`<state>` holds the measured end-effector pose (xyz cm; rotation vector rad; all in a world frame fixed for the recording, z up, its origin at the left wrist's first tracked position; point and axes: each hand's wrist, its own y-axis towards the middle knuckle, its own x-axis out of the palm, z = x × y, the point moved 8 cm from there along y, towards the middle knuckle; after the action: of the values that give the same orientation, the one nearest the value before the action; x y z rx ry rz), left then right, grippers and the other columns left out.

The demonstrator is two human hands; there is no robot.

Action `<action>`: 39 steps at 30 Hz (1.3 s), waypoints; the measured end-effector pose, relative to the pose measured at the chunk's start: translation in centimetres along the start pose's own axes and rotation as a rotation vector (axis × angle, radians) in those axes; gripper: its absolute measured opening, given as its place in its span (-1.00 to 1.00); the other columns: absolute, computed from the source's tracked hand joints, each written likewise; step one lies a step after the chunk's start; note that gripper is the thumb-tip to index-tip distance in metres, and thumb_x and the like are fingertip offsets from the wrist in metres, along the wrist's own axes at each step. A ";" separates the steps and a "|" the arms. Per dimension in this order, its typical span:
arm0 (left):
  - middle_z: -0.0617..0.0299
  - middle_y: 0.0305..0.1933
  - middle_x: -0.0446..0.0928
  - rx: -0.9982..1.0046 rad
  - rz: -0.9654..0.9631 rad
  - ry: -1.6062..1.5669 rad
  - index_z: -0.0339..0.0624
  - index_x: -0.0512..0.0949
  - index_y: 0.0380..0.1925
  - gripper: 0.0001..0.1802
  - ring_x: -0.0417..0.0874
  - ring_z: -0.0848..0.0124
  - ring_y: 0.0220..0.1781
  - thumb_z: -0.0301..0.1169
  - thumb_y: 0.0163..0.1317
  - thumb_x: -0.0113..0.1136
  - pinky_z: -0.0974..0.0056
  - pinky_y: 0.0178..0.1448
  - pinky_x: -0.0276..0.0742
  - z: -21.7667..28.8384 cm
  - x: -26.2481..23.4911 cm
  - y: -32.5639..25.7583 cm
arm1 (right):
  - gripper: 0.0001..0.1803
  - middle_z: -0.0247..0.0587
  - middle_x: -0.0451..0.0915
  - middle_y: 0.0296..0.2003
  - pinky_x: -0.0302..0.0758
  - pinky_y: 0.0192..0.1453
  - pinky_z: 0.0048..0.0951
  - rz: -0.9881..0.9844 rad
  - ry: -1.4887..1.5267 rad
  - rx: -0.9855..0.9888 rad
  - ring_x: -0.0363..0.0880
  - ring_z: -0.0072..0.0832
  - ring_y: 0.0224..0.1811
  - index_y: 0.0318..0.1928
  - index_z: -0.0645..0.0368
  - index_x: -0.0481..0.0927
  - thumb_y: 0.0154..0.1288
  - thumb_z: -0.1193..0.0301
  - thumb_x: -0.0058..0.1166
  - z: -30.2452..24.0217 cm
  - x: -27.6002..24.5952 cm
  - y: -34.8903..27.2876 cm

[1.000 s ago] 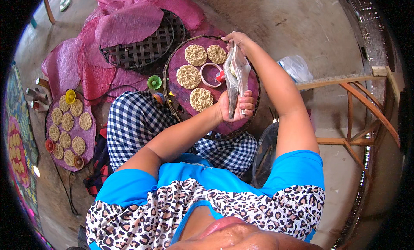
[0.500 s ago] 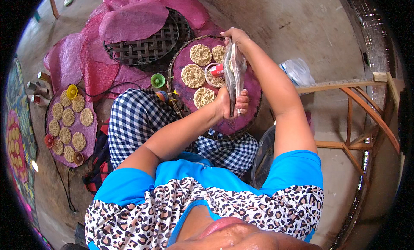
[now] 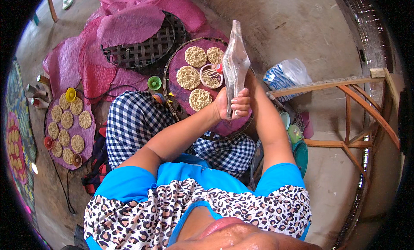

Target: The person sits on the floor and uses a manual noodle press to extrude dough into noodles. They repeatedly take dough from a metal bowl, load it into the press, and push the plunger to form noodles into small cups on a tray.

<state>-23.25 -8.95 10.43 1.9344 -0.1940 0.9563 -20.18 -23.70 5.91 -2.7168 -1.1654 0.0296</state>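
My left hand is wrapped round the near end of a long hand-held noodle press, its two grey handles squeezed together there. The press points away from me above a round tray lined with purple-pink sheet. My right forearm reaches up behind the press, which hides most of that hand. A bit of red shows at the left edge of the press. Under it, a white ring on the tray surrounds loose pale noodle strands. Several round noodle nests lie beside the ring.
To the left, another purple sheet carries several nests, with small coloured cups around it. Pink sheets and dark woven baskets are piled beyond. At right are a plastic bag, a wooden frame and a green basin.
My right hand has left the far end of the press and come nearer, behind it. The press has turned a little. My left hand keeps its hold.
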 end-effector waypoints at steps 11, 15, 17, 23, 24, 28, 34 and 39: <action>0.35 -0.76 0.17 0.017 0.010 0.127 -0.12 0.24 -0.61 -0.67 0.19 0.51 -0.75 -0.14 0.18 -0.29 0.35 -0.55 0.18 0.4 2.1 -1.0 | -0.52 -0.23 0.50 -0.25 0.44 -0.12 -0.53 0.161 0.250 0.014 0.49 -0.45 -0.23 -0.01 0.23 0.39 0.26 0.10 -0.25 4.3 2.5 -5.3; 0.33 -0.78 0.16 -0.084 0.119 0.157 -0.14 0.26 -0.64 -0.57 0.18 0.48 -0.77 -0.03 0.16 -0.32 0.35 -0.59 0.14 -1.6 1.1 -1.0 | -0.46 -0.24 0.49 -0.28 0.44 -0.15 -0.49 0.143 0.242 -0.040 0.48 -0.44 -0.25 -0.03 0.22 0.40 0.24 0.01 -0.25 1.0 4.0 -8.2; 0.34 -0.80 0.16 -0.132 0.213 0.240 -0.13 0.25 -0.64 -0.57 0.20 0.49 -0.78 -0.04 0.18 -0.33 0.36 -0.63 0.14 -2.2 0.1 -1.3 | -0.43 -0.25 0.49 -0.30 0.44 -0.17 -0.47 0.144 0.223 -0.100 0.47 -0.43 -0.26 -0.04 0.22 0.40 0.23 -0.03 -0.25 -1.8 4.3 -8.9; 0.26 -0.74 0.22 -0.349 0.582 0.374 -0.18 0.36 -0.58 -0.48 0.18 0.44 -0.79 0.03 0.16 -0.38 0.38 -0.70 0.08 -4.3 -3.7 -3.3 | -0.34 -0.26 0.47 -0.34 0.45 -0.22 -0.41 0.301 0.137 -0.366 0.46 -0.40 -0.30 -0.07 0.22 0.42 0.20 -0.16 -0.26 -9.6 -0.3 -11.2; 0.25 -0.73 0.25 -0.388 0.657 0.330 -0.16 0.36 -0.54 -0.44 0.19 0.43 -0.80 0.10 0.19 -0.39 0.38 -0.73 0.10 -5.0 -4.4 -3.5 | -0.29 -0.22 0.47 -0.31 0.45 -0.20 -0.33 0.526 0.110 -0.350 0.45 -0.35 -0.26 -0.06 0.19 0.39 0.17 -0.22 -0.30 -9.3 -2.4 -12.2; 0.10 -0.47 0.45 0.022 1.006 1.350 -0.22 0.40 -0.23 -0.58 0.48 0.24 -0.44 -0.08 0.14 -0.14 0.20 -0.31 0.41 0.2 -4.5 -4.2 | -0.37 -0.17 0.43 -0.38 0.47 -0.30 -0.20 0.868 0.108 -0.385 0.42 -0.30 -0.37 -0.13 0.17 0.37 0.22 -0.18 -0.35 -9.5 -6.7 -15.8; 0.06 -0.01 0.31 0.895 0.461 3.112 -0.16 0.39 -0.11 -0.55 0.32 0.14 0.09 -0.36 -0.11 0.08 0.00 0.18 0.12 -1.7 4.7 -3.3 | -0.37 -0.28 0.38 -0.35 0.37 -0.25 -0.44 0.858 -0.021 -0.317 0.35 -0.47 -0.37 -0.14 0.23 0.36 0.20 -0.15 -0.21 -6.6 -5.5 -17.2; 0.16 -0.41 0.43 0.304 0.129 3.130 -0.23 0.43 -0.37 -0.70 0.47 0.23 -0.28 -0.29 -0.11 0.04 0.16 -0.01 0.30 -1.6 2.4 -0.8 | -0.30 -0.18 0.42 -0.22 0.35 -0.09 -0.40 0.695 -0.020 -0.330 0.40 -0.39 -0.20 -0.03 0.24 0.34 0.20 -0.19 -0.27 -3.4 -3.2 -17.3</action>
<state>-22.06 -6.67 11.92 1.0839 -1.4672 -2.5213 -34.48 -14.88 12.15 -3.2737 -0.1850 -0.0445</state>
